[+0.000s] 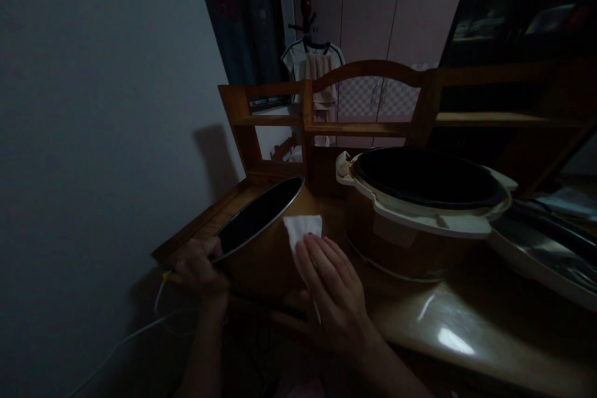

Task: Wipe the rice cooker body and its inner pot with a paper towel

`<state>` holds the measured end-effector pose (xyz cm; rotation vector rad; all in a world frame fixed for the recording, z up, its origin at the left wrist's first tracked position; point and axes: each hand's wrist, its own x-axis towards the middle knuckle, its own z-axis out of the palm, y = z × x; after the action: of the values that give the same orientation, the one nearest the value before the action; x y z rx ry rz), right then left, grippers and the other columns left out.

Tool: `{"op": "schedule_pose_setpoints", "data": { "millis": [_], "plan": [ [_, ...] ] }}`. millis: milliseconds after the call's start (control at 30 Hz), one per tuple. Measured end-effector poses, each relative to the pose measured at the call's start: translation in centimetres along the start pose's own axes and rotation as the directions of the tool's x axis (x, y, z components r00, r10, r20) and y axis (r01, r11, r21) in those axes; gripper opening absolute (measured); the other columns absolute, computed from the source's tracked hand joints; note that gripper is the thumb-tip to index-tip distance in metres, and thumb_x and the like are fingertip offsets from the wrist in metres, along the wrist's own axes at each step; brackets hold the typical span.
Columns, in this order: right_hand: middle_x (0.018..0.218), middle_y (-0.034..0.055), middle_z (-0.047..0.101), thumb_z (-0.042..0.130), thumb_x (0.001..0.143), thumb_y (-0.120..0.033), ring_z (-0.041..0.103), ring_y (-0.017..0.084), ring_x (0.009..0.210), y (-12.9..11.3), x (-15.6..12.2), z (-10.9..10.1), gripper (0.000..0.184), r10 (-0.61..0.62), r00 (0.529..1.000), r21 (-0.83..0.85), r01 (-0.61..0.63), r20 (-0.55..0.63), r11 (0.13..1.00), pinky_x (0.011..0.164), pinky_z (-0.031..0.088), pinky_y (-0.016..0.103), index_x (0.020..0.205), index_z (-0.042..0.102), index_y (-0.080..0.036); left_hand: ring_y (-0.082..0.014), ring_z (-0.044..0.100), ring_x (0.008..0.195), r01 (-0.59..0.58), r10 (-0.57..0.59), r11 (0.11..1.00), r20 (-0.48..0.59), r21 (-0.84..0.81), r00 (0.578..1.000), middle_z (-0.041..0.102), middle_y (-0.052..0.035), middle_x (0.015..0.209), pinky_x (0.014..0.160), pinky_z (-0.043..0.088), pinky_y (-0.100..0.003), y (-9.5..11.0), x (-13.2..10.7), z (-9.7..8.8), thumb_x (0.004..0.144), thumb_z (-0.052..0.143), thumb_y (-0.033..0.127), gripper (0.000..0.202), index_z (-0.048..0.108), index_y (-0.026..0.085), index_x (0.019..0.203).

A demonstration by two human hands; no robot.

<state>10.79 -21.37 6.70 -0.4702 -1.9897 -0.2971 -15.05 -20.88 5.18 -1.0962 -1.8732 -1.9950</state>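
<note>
In the head view, the brown inner pot (265, 255) leans on its side at the desk's (433, 323) front-left corner, mouth tipped up and leftward. It should be light, stiff metal, its curved wall smooth enough to slip, so the rim looks the surest hold; there the left hand (199, 266), blurred, has its fingers curled over the near end. The right hand (333, 292), fingers together and nearly straight, holds a thin, soft white cloth (303, 225), apparently against the outer wall. Just right, the bulky rice cooker body (401, 236) crowds that side; a pale-rimmed lid (522, 252) sits at the desk's right end. The wall (93, 137) limits room leftward, the wooden shelf (359, 129) behind; a white cable (121, 343) hangs off the left corner.
</note>
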Motion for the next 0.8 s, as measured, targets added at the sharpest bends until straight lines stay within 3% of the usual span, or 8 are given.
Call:
{"op": "schedule_pose_setpoints", "data": {
  "millis": [133, 267, 400, 533, 800],
  "plan": [
    [0.142, 0.0156, 0.068, 0.038, 0.111, -0.028, 0.051, 0.030, 0.147, 0.2, 1.2, -3.7, 0.046, -0.188, 0.981, -0.058, 0.186, -0.039, 0.981, 0.121, 0.047, 0.046, 0.146, 0.058, -0.005, -0.0151, 0.035, 0.046, -0.119, 0.119, 0.993, 0.051, -0.001, 0.992, 0.034, 0.0005, 0.047, 0.052, 0.029, -0.035, 1.6, -1.0, 0.4, 0.103, 0.027, 0.048, 0.058, 0.031, 0.025, 0.051],
    [0.135, 0.0156, 0.073, 0.031, 0.113, -0.032, 0.058, 0.029, 0.142, 0.4, 1.6, -5.9, 0.048, -0.214, 0.976, -0.086, 0.209, -0.045, 0.974, 0.117, 0.053, 0.046, 0.136, 0.065, -0.008, -0.0162, 0.040, 0.049, -0.253, 0.244, 0.967, 0.162, 0.035, 0.956, 0.039, -0.0012, 0.049, 0.056, 0.030, -0.036, 2.1, -1.7, 0.4, 0.107, 0.022, 0.044, 0.058, 0.033, 0.025, 0.053],
    [0.132, 0.0151, 0.075, 0.035, 0.111, -0.028, 0.057, 0.027, 0.143, 0.3, 1.5, -6.6, 0.043, -0.164, 0.986, -0.086, 0.161, -0.032, 0.983, 0.118, 0.052, 0.045, 0.134, 0.066, -0.011, -0.0158, 0.039, 0.049, -0.293, 0.280, 0.954, 0.166, 0.059, 0.946, 0.037, -0.0006, 0.049, 0.056, 0.028, -0.036, 2.1, -1.9, 0.5, 0.108, 0.021, 0.044, 0.061, 0.033, 0.025, 0.052],
    [0.130, 0.0135, 0.076, 0.041, 0.109, -0.026, 0.056, 0.026, 0.144, 0.2, 1.3, -6.8, 0.038, -0.164, 0.985, -0.104, 0.157, -0.058, 0.982, 0.117, 0.054, 0.045, 0.133, 0.067, -0.013, -0.0161, 0.038, 0.049, -0.263, 0.260, 0.965, 0.164, 0.000, 0.952, 0.037, -0.0005, 0.050, 0.056, 0.027, -0.036, 1.8, -1.8, 0.7, 0.108, 0.023, 0.045, 0.060, 0.033, 0.025, 0.053],
    [0.132, 0.0119, 0.075, 0.036, 0.111, -0.027, 0.058, 0.025, 0.142, 0.4, 1.3, -6.7, 0.042, -0.166, 0.982, -0.104, 0.157, -0.089, 0.982, 0.116, 0.055, 0.045, 0.136, 0.066, -0.014, -0.0160, 0.032, 0.048, -0.215, 0.218, 0.976, 0.157, -0.033, 0.963, 0.031, 0.0004, 0.049, 0.056, 0.023, -0.037, 1.5, -1.4, 0.6, 0.107, 0.023, 0.047, 0.059, 0.029, 0.025, 0.052]
  ]
}}
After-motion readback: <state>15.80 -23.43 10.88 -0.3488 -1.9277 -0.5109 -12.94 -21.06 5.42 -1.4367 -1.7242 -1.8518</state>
